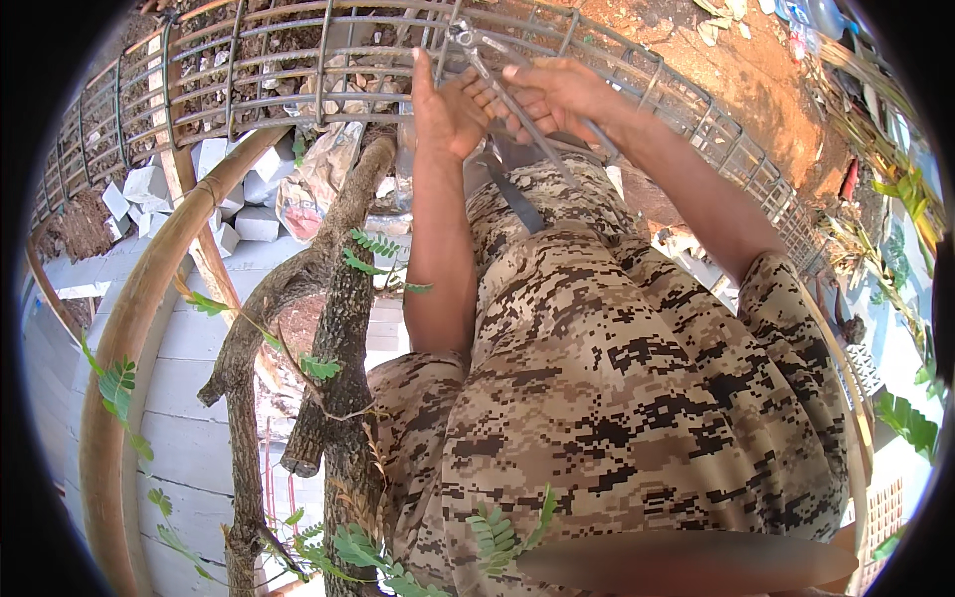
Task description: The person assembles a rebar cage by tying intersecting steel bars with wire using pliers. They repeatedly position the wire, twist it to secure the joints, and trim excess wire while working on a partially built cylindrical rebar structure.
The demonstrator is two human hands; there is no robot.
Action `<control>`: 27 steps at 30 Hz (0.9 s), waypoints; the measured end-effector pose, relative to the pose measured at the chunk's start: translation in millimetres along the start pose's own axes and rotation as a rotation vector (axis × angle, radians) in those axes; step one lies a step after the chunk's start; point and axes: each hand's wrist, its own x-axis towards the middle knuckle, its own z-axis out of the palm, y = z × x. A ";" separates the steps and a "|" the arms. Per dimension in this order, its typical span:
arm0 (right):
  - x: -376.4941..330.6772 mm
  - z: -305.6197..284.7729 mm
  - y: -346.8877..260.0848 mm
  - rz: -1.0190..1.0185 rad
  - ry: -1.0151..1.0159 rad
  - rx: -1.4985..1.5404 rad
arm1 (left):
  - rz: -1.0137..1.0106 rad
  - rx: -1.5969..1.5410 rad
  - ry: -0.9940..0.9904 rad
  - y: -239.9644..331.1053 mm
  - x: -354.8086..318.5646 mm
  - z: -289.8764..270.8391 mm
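Long-handled metal pincers (479, 62) rest in my right hand (569, 95), near the top of the view. One handle slants across the fingers and the other comes out below the palm; the jaws point away from me. My left hand (450, 111) is beside them, its thumb raised and apart, its fingers reaching toward the right fingers. I see nothing clearly held in it. Just beyond both hands runs a cage of tied steel bars (373, 55). A dark strap (517, 199) hangs below the hands against my camouflage clothing (617, 368).
Rough tree branches (343, 328) with leafy twigs stand close to my left arm. A bent wooden pole (149, 289) rises further left. Pale blocks (149, 189) lie beneath the cage beside a crumpled sack (323, 174). Reddish soil (696, 60) and dry leaves lie at the far right.
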 end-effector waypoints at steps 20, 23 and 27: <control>-47.0 -41.9 -39.2 -0.062 0.130 -1.289 | 0.064 -0.166 0.291 -22.8 59.6 89.2; -66.2 -24.7 -48.0 0.242 -0.064 -0.849 | 0.068 0.007 0.362 -22.3 29.2 85.9; -69.6 -11.5 -3.2 0.136 0.078 -0.755 | 0.094 0.138 0.338 -31.3 13.0 75.4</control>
